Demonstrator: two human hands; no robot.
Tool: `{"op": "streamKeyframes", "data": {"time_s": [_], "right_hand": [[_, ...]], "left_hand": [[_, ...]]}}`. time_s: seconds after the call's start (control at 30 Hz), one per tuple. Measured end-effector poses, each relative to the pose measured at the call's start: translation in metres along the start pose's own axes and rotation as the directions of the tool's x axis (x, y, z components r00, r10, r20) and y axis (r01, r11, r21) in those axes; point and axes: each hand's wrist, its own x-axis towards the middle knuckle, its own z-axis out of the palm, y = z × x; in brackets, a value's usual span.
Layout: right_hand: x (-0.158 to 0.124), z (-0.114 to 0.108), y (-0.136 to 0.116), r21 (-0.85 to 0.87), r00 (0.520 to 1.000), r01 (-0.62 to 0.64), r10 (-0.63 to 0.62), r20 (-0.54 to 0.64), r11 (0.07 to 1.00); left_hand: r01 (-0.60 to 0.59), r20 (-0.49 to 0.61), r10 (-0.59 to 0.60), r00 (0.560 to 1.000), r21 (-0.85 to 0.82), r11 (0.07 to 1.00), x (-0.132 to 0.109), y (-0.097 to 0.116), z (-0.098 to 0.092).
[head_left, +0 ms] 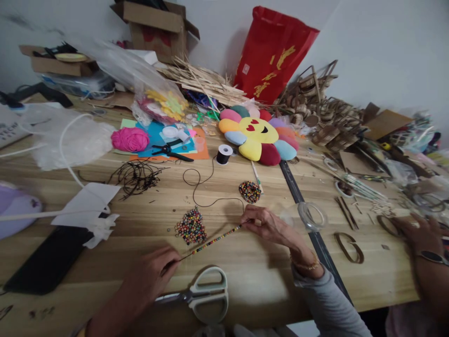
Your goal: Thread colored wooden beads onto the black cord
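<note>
A string of small colourful beads (216, 239) stretches between my two hands, slanting up to the right. Its bare dark end is pinched in the fingertips of my left hand (150, 271). My right hand (264, 223) grips the other end, where black cord (224, 200) runs back to a spool (223, 154). Just behind the strand lies a heap of loose beads (191, 226). A coiled bundle of strung beads (249, 192) rests beyond my right hand. Scissors with pale handles (209, 290) lie in front of my left hand.
At the right, another person's hand (417, 234) is by a brown strip ring. Behind sit a flower cushion (257, 133), pliers (168, 150), pink yarn (130, 139) and tangled black cords (136, 178). A black phone (49, 260) lies left; a clear tape roll (311, 216) stands right.
</note>
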Motion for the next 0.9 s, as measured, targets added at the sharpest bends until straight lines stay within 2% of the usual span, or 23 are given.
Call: {"op": "streamKeyframes", "data": {"time_s": [0.17, 0.3, 0.53, 0.67, 0.77, 0.9], "right_hand": [[-0.002, 0.001, 0.003, 0.037, 0.998, 0.013, -0.010, -0.059, 0.999], [-0.001, 0.003, 0.008, 0.017, 0.998, -0.012, 0.013, -0.055, 1.000], [0.003, 0.005, 0.000, -0.237, 0.998, -0.059, 0.064, 0.012, 0.970], [-0.005, 0.011, 0.001, -0.423, 0.993, -0.116, 0.116, -0.025, 0.899], [-0.010, 0.016, 0.005, -0.511, 0.992, -0.129, 0.105, -0.075, 0.850], [-0.007, 0.018, -0.001, -0.514, 0.996, -0.084, 0.092, -0.009, 0.854]], "left_hand": [[0.048, 0.021, -0.049, 0.999, 0.053, 0.997, -0.001, 0.000, -0.005], [0.010, 0.041, -0.016, 0.999, 0.127, 0.992, -0.001, -0.003, -0.007], [-0.109, -0.032, 0.117, 0.993, 0.177, 0.978, 0.002, -0.006, -0.003], [-0.110, -0.033, 0.117, 0.993, 0.155, 0.982, 0.003, -0.008, -0.001], [-0.094, -0.036, 0.101, 0.994, 0.153, 0.984, 0.003, -0.010, -0.001], [-0.091, -0.034, 0.098, 0.995, 0.163, 0.982, 0.002, -0.011, -0.002]]}}
